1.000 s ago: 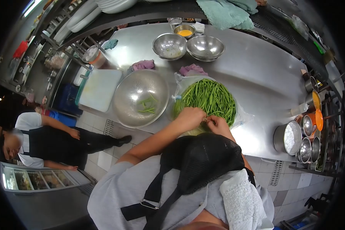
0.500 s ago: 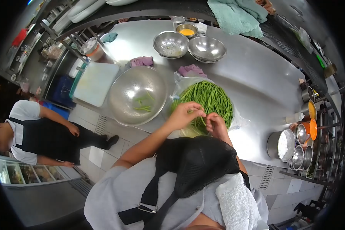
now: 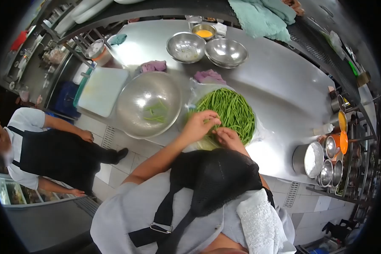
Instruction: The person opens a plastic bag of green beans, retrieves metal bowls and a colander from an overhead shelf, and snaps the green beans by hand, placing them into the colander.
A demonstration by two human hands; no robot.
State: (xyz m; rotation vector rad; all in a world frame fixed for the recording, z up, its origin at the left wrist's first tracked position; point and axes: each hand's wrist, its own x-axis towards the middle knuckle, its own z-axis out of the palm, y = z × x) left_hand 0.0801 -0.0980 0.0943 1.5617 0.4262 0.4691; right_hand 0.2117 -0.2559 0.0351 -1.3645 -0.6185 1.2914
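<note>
A big heap of long green beans (image 3: 230,112) lies in an open clear plastic bag (image 3: 190,91) on the steel table. At the near edge of the heap, my left hand (image 3: 200,125) is closed in a pinch on a green bean, of which only a little shows. My right hand (image 3: 228,139) is close beside it, its fingers pinched on the same bean. Left of the bag stands a large steel bowl (image 3: 133,91) with a few short bean pieces (image 3: 155,112) in its bottom.
Behind the bag are two steel bowls (image 3: 226,53), a small bowl of yellow liquid (image 3: 204,33) and purple cloths (image 3: 209,76). A white cutting board (image 3: 103,91) is at the left. A pot of white powder (image 3: 312,158) stands right. A co-worker (image 3: 51,148) in a black apron stands left.
My right hand has turned and come closer to the left hand, the bean now mostly hidden between their fingers. The co-worker's head has lifted. The view has shifted slightly.
</note>
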